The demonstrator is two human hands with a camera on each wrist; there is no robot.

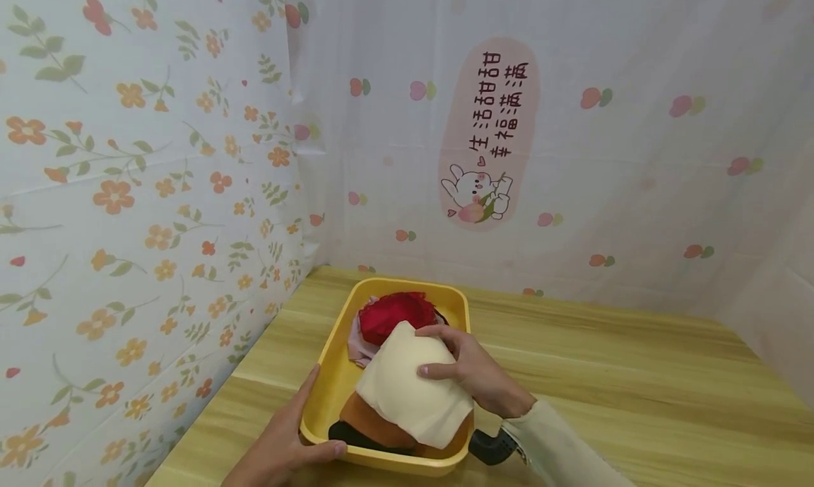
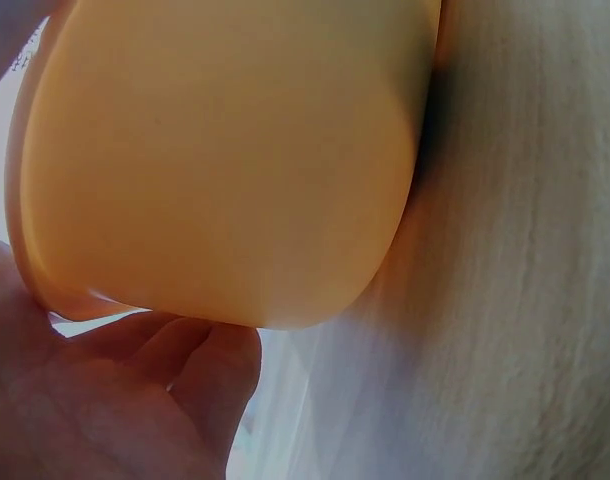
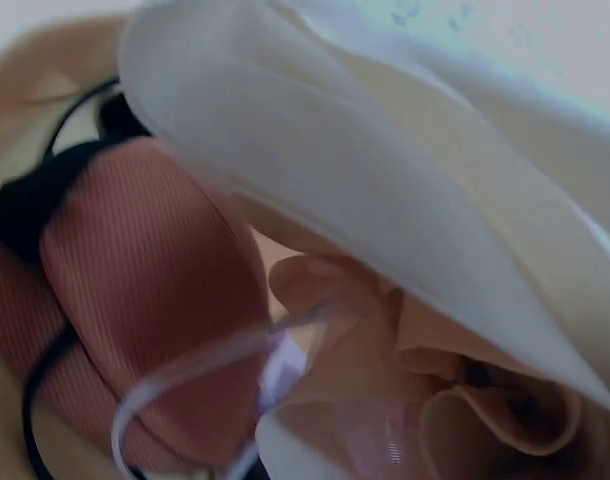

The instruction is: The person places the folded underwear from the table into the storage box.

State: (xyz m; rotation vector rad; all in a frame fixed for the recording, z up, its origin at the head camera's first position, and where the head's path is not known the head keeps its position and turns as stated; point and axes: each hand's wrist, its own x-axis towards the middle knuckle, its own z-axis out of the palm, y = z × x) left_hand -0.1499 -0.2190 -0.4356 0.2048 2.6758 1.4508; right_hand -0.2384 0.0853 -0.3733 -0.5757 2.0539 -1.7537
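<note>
My right hand [image 1: 473,370] holds a cream bra [image 1: 407,381] with smooth moulded cups, thumb and fingers spread across it over the front of a yellow plastic tub [image 1: 323,374]. Beneath it lie a brown ribbed bra [image 3: 155,290] and a black garment [image 1: 365,441]. In the right wrist view the cream bra's raised edge overlaps crumpled beige fabric [image 3: 335,390] and a clear strap [image 3: 145,400]. My left hand [image 1: 282,434] grips the tub's near left corner, thumb over the rim. Its fingers [image 2: 220,370] press the outer wall in the left wrist view.
Toward the back of the tub sit a shiny red garment [image 1: 397,316] and a pale pink one [image 1: 359,342]. The tub stands on a wood-grain table [image 1: 604,374]. A floral curtain [image 1: 146,190] borders the left side, and a printed curtain [image 1: 636,169] hangs behind.
</note>
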